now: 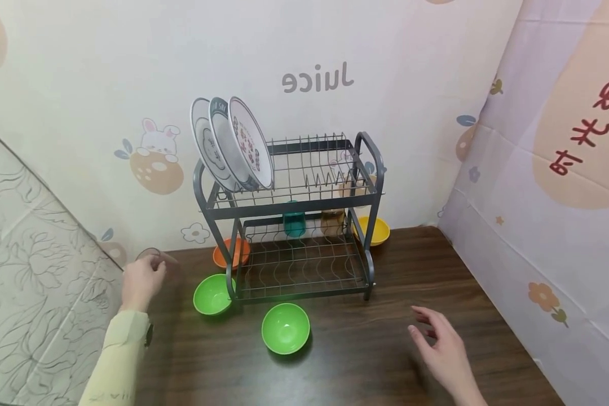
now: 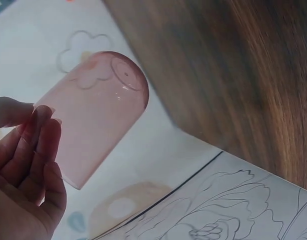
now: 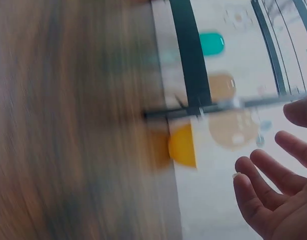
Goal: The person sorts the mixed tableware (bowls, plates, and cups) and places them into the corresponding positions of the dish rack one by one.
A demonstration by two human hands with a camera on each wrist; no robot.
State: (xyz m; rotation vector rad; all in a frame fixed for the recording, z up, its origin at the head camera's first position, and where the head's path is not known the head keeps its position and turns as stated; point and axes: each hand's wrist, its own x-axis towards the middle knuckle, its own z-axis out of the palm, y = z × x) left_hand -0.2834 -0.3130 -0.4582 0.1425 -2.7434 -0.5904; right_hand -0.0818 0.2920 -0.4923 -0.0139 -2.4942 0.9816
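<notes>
At the far left of the table in the head view, my left hand (image 1: 144, 282) pinches a clear pink cup (image 2: 101, 117) at its rim between thumb and fingers. The left wrist view shows the cup's rounded base pointing away from the fingers (image 2: 48, 145). My right hand (image 1: 440, 349) hovers over the right side of the table, fingers loosely bent and holding nothing. Two green bowls (image 1: 286, 329) are on the table; one is in front of the dish rack (image 1: 304, 210), the other by its left leg.
Three plates (image 1: 251, 144) stand on the rack's upper tier at the left. A teal cup (image 1: 294, 220) and an amber cup (image 1: 332, 222) are at the lower tier's back. An orange bowl (image 1: 232, 253) and a yellow bowl (image 1: 378, 230) flank the rack. Patterned sheets (image 1: 411, 84) enclose the table.
</notes>
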